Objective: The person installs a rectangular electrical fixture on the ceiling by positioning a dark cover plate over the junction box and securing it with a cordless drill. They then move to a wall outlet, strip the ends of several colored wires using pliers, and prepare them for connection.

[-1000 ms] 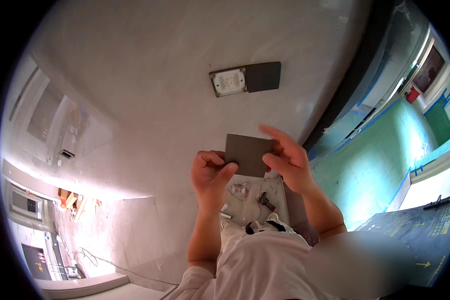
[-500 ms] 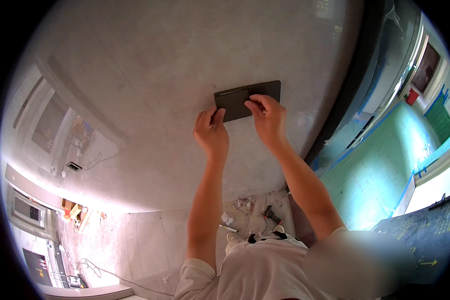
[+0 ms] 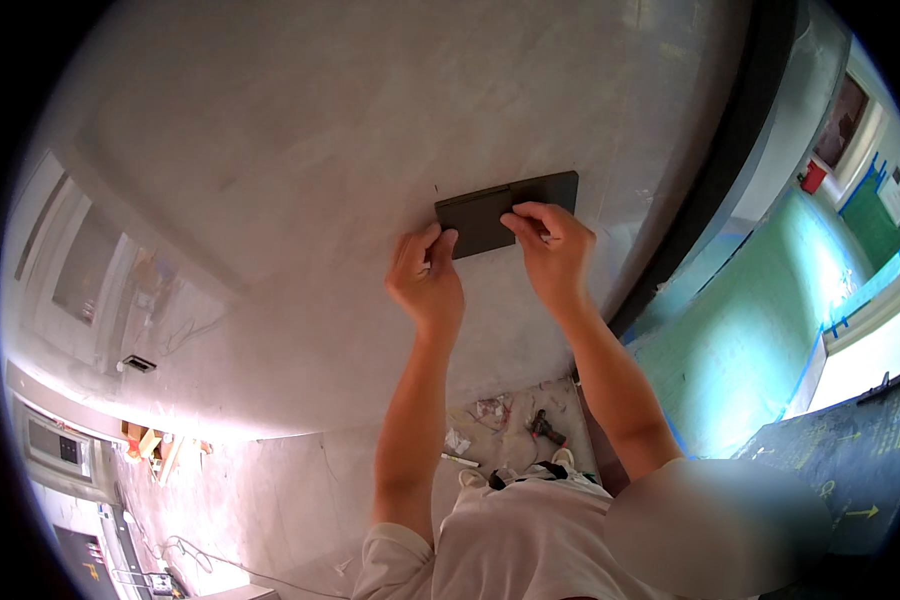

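A dark grey, two-part rectangular wall plate (image 3: 478,222) sits against the pale grey wall (image 3: 300,180). My left hand (image 3: 425,278) pinches its left edge, with thumb and forefinger at the lower left corner. My right hand (image 3: 558,250) has its fingertips closed at the seam between the two parts, covering some of the right part. The left part appears to stand slightly proud of the right one. What lies behind the plate is hidden.
A small open wall box (image 3: 139,363) lies further left along the wall. On the floor below are a cordless power tool (image 3: 544,428) and scraps of litter (image 3: 458,441). A dark vertical frame (image 3: 705,190) borders the wall at right; green floor covering (image 3: 760,320) spreads beyond it.
The gap along the top edge of the left part looks narrower now. Both hands keep their grip, and the whole view has shifted slightly.
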Demonstrator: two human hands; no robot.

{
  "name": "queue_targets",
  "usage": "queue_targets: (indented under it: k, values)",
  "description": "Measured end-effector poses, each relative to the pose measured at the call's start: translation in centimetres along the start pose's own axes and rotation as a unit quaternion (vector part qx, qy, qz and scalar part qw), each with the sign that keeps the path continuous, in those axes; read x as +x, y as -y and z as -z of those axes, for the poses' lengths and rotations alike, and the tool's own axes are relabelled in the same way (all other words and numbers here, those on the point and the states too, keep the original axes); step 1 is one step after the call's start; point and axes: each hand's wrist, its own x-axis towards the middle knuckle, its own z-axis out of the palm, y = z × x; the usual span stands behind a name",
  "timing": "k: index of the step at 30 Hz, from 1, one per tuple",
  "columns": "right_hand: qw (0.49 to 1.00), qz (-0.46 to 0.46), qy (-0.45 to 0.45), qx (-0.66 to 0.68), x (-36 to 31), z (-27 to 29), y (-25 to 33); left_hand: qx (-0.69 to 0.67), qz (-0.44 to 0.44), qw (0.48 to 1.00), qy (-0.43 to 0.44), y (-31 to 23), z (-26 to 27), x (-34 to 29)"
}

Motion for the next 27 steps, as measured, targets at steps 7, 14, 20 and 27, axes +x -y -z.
queue_targets:
  k: [7,14,20,27]
  values:
    - [0.999,-0.005,-0.012,-0.04,0.7,0.0,0.2,0.026,0.039,0.999,0.005,-0.4,-0.2,0.6]
    - [0.997,-0.073,0.004,-0.027,0.8,0.0,0.9,0.082,0.05,0.995,0.017,-0.4,0.1,0.8]
    - [0.993,-0.118,0.009,-0.008,1.1,0.0,0.9,0.112,0.007,0.994,0.002,-0.5,-1.1,-0.2]
    - [0.961,0.168,0.176,-0.13,-4.7,1.8,0.2,0.098,0.029,0.99,0.097,0.3,3.7,-7.7]
